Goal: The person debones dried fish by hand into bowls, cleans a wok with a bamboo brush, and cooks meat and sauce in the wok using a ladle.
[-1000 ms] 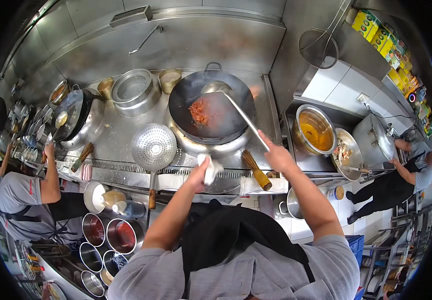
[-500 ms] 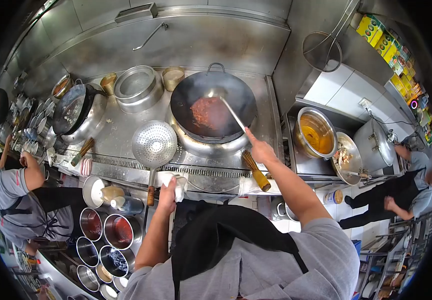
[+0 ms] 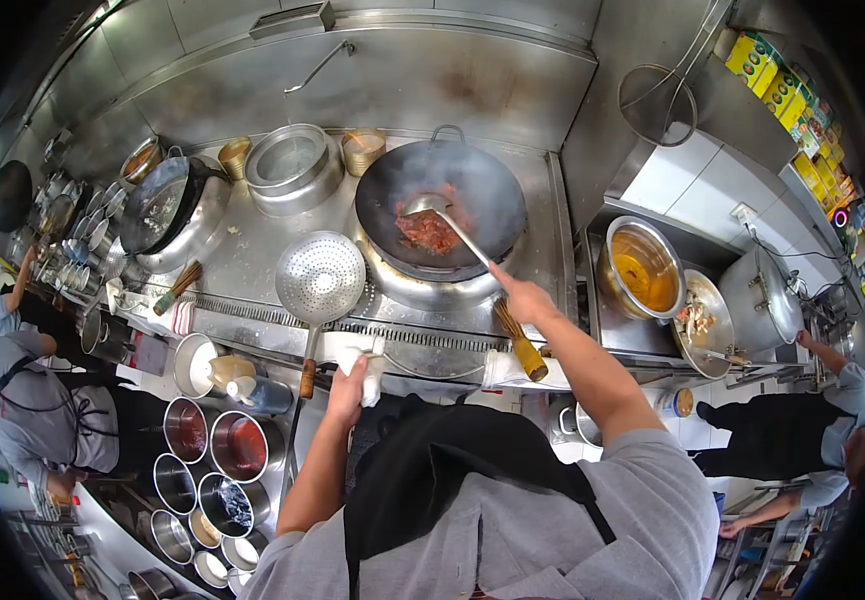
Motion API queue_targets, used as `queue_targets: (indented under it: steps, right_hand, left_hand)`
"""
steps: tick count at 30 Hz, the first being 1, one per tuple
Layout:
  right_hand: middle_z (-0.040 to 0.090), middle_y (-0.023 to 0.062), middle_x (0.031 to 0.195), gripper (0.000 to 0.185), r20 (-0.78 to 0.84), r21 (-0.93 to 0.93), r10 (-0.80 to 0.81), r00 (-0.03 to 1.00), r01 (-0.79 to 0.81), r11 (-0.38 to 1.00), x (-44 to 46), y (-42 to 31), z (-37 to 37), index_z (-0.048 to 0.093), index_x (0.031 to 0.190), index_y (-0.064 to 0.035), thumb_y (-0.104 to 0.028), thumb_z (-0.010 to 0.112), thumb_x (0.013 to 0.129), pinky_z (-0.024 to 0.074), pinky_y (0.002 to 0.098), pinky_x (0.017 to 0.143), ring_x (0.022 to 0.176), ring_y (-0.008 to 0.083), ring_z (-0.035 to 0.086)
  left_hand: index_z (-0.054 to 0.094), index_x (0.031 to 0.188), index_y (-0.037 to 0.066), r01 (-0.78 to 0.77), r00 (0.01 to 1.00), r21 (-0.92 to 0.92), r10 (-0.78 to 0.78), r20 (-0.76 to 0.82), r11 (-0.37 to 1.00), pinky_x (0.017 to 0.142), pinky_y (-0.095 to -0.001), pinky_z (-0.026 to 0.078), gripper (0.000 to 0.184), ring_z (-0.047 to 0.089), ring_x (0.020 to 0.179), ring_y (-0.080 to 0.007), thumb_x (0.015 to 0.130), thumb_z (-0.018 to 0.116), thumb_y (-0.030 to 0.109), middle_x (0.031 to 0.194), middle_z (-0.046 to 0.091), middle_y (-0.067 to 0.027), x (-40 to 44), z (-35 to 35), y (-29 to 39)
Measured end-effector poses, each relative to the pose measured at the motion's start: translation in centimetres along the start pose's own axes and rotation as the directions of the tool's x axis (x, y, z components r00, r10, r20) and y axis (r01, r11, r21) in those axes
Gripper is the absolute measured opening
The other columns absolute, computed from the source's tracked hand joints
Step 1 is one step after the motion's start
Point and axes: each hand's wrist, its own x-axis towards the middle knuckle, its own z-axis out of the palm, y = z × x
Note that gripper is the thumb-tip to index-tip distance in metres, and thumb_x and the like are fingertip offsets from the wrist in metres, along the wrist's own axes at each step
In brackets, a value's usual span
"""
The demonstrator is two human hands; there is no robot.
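My right hand [image 3: 530, 300] is closed around the handle of a long metal ladle [image 3: 465, 238]. The ladle's bowl rests on reddish chopped food [image 3: 431, 232] inside a black wok [image 3: 493, 190], and smoke or steam rises from it. At the front edge of the stove, my left hand [image 3: 347, 392] grips a crumpled white cloth [image 3: 355, 364]. Just left of that hand, a round perforated strainer [image 3: 321, 277] lies on the steel stove top, its wooden handle pointing towards me. A bamboo brush [image 3: 521, 345] with a yellow handle lies below my right forearm.
Stacked metal pots [image 3: 293, 170] stand left of the wok, beside a second wok [image 3: 158, 205]. Right of the stove are a bowl of orange liquid [image 3: 643, 270] and a lidded pot [image 3: 753, 295]. Several sauce pots [image 3: 246, 447] stand at lower left. Co-workers [image 3: 48, 410] are on both sides [image 3: 788, 430].
The ladle's bowl has come from the wok's far side onto the food, nearer and leftward. Smoke looks thicker. My left hand still holds the cloth. The co-workers have shifted, and the view has turned slightly.
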Motion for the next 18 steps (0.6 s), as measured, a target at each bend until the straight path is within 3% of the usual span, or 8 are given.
queue_targets:
  steps: [3,7,9,15,18]
  right_hand:
    - [0.064,0.0267,0.113,0.082,-0.025,0.060,-0.018,1.000,0.020,0.998,-1.6,-0.2,-1.6,0.014,0.153,-0.0407,-0.005,0.045,0.085,0.0485,0.0488,0.091,0.104,0.0404,0.063]
    - [0.063,0.0269,0.115,0.085,0.043,0.044,0.076,0.996,-0.078,0.996,-4.1,-0.3,-2.7,0.012,0.153,-0.0404,-0.003,0.045,0.085,0.0478,0.0498,0.090,0.106,0.0408,0.062]
    - [0.063,0.0294,0.110,0.086,0.027,-0.007,-0.053,0.998,0.053,0.999,-2.6,1.3,0.1,0.009,0.153,-0.0401,-0.005,0.048,0.085,0.0480,0.0509,0.091,0.099,0.0442,0.063]
    - [0.064,0.0282,0.111,0.084,0.016,0.096,0.040,0.999,-0.042,0.995,-5.5,-0.1,-2.5,0.010,0.154,-0.0388,-0.005,0.047,0.086,0.0474,0.0498,0.091,0.102,0.0430,0.063]
    - [0.065,0.0275,0.110,0.084,0.033,0.084,0.081,0.996,-0.084,0.993,-7.5,-0.7,-2.7,0.010,0.154,-0.0381,-0.005,0.046,0.086,0.0478,0.0487,0.089,0.101,0.0422,0.063]
  left_hand:
    - [0.057,0.118,0.003,-0.050,0.999,0.067,0.050,0.000,0.996,0.078,-0.0313,0.050,0.031,0.060,0.092,-0.0139,0.099,0.055,0.028,0.103,0.064,-0.0042,0.2,1.0,0.9]
    - [0.060,0.114,0.002,0.013,0.999,-0.042,-0.011,0.041,0.999,0.078,-0.0297,0.048,0.027,0.058,0.086,-0.0120,0.099,0.056,0.024,0.099,0.064,-0.0030,0.9,1.7,1.6]
    - [0.060,0.114,0.003,0.034,0.999,0.011,-0.034,0.016,0.999,0.076,-0.0299,0.048,0.027,0.058,0.085,-0.0119,0.099,0.056,0.025,0.099,0.064,-0.0033,1.4,1.4,0.9]
    - [0.058,0.115,0.002,0.057,0.996,0.057,-0.061,0.061,0.997,0.078,-0.0309,0.048,0.027,0.059,0.088,-0.0134,0.098,0.058,0.023,0.100,0.064,-0.0042,2.0,2.2,-0.2]
    - [0.058,0.114,0.002,0.073,0.993,-0.018,-0.071,0.092,0.997,0.078,-0.0307,0.048,0.028,0.059,0.087,-0.0140,0.098,0.059,0.024,0.101,0.064,-0.0046,2.5,2.5,-0.9]
